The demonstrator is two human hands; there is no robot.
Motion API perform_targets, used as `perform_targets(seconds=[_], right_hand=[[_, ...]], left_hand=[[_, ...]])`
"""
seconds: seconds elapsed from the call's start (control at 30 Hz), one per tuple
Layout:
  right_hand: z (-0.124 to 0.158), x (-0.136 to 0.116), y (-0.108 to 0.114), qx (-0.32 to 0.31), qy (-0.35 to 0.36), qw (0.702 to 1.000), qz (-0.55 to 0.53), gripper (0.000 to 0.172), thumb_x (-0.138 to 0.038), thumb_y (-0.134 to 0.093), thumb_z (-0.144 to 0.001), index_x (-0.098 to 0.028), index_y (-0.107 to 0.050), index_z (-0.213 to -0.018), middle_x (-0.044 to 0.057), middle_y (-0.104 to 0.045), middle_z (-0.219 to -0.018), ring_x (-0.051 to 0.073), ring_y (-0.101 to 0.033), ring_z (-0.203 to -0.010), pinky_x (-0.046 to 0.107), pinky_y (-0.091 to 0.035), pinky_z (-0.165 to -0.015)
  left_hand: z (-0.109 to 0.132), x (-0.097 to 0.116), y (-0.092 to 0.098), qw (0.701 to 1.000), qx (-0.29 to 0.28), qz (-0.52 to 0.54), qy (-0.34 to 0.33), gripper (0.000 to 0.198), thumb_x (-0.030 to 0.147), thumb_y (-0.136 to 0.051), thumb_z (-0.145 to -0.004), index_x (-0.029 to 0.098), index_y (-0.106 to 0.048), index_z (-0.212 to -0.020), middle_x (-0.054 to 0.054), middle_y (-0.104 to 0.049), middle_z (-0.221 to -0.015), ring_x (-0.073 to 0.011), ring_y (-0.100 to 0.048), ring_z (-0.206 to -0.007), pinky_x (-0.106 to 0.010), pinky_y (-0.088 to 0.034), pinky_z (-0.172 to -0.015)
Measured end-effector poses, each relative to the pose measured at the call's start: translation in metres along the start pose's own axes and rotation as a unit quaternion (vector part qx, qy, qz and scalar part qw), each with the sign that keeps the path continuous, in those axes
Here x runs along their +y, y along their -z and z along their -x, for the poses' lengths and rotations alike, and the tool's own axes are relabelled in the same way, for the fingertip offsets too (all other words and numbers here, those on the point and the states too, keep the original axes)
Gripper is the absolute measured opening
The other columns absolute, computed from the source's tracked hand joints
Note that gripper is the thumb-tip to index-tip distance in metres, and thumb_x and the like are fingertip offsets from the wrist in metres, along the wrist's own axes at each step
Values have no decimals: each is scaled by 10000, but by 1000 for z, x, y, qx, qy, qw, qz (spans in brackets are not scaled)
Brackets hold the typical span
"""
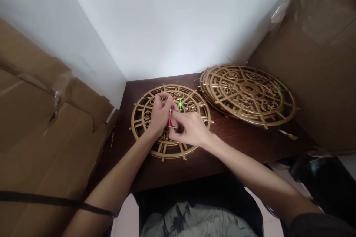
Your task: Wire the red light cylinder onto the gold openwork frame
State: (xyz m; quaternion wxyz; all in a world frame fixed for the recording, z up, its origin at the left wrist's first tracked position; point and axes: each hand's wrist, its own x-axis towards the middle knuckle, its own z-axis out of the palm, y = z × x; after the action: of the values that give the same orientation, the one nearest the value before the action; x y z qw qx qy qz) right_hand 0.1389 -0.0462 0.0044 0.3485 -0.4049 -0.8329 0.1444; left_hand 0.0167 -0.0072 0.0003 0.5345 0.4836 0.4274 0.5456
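Observation:
Both of my hands meet over a round gold openwork frame point(162, 154) with scrollwork and short pegs around its rim, which lies flat on the dark table. Between the hands is a slim red battery point(170, 119) with silvery ends. My left hand point(160, 113) has its fingers curled around the battery's upper part. From the right, my right hand point(190, 127) pinches near its lower end, thumb and fingers closed. A small green light point(180, 104) glows just beyond my right fingers. My hands cover the middle of the frame.
A stack of similar gold frames point(250, 89) leans unevenly at the right of the brown table point(236, 144). A small light-coloured strip point(288, 134) lies beside it. Cardboard boxes stand left point(50, 118) and right point(311, 63), with a white wall point(180, 26) behind.

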Motion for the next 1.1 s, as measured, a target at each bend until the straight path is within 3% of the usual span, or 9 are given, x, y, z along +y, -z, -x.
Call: perform_targets(seconds=[1.1], right_hand=[[-1,2,-1,15,26,999,26,165,-252,-509,-691,-162,-487,-554,-41,-492,-525,61,-382,-463,203,-263,-501]], left_hand=[[2,4,-2,1000,2,13,14,118,199,-499,-847,191,-397,-906,45,-561,-564,-59,-474,-461,-174,-400,-486]])
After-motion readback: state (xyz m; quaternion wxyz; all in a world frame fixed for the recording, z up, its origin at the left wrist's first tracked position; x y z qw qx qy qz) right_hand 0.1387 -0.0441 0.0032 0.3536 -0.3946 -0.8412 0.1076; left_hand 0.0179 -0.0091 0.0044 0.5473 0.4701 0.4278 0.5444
